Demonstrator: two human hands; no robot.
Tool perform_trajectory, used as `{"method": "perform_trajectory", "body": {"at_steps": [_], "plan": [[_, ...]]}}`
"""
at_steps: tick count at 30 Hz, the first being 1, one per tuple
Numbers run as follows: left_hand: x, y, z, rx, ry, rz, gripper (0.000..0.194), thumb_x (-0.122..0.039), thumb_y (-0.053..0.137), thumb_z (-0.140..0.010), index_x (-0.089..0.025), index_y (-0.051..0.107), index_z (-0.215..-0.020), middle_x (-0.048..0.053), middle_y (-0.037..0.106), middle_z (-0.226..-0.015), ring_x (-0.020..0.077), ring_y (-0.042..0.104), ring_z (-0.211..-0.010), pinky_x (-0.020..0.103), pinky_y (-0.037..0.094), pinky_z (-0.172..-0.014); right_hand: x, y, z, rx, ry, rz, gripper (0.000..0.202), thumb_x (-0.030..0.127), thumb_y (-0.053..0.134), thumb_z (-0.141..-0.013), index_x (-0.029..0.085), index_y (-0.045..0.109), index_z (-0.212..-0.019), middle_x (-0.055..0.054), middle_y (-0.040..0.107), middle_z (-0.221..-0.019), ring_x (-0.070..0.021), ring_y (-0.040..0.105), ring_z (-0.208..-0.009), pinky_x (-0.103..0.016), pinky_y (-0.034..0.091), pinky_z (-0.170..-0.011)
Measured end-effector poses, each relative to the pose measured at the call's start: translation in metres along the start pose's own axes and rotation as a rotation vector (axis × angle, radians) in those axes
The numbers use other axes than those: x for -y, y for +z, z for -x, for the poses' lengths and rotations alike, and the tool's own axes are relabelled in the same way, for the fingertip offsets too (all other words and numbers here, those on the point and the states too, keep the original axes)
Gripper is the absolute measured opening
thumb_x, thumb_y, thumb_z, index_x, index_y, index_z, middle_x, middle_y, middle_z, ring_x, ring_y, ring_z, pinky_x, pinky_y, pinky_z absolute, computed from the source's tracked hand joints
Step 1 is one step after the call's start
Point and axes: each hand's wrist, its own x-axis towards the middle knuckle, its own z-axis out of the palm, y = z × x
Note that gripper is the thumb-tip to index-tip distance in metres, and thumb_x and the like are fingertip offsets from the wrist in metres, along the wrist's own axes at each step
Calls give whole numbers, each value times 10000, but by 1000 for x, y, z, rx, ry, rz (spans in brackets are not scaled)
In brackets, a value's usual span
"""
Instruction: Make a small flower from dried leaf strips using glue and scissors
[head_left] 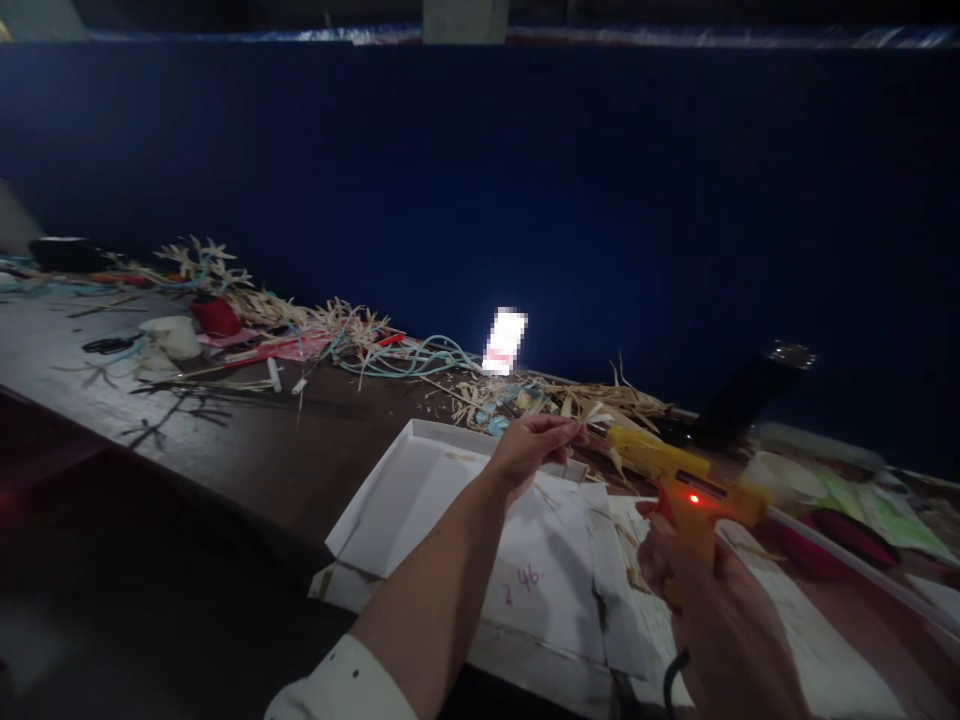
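Observation:
My right hand [727,600] is wrapped round the handle of a yellow hot glue gun [660,462] with a lit red light on its side. The gun points left, its front end close to the fingertips of my left hand [534,448]. Those fingers are closed in a pinch on a thin pale dried leaf strip [597,414], small and partly hidden. Below my left arm lies a shallow white cardboard box [375,500] with a pink handwritten number. A black cord [673,680] hangs near my right wrist.
Dried leaf strips [630,400] and light-blue tubing [420,358] litter the table's back edge. A bright phone screen [505,340] stands against the dark blue partition [337,180]. A black cylinder [739,395] leans at right. Scissors [112,343] and a red spool [216,314] lie left.

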Motion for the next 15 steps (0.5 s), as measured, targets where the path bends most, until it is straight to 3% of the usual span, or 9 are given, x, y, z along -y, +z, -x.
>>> {"method": "perform_trajectory", "body": {"at_steps": [6,15], "plan": [[0,0,0,6,-4,-2,327,-387,760,-619,-124,708,-805,64,683,-760,33,470,-489,213,366,-540,-7,-2,-5,-8,-3,-4,394,474,689,-670,170,587,-899,45,469,-528,-127,420,-519,-262,316,-500],[-2,0,1,10,0,-7,349,-399,761,-611,-120,704,-812,58,677,-768,33,472,-501,221,367,-554,-14,-8,-8,-13,-35,68,351,489,660,-690,175,590,-829,38,485,-539,-127,449,-530,-261,339,-508]]}}
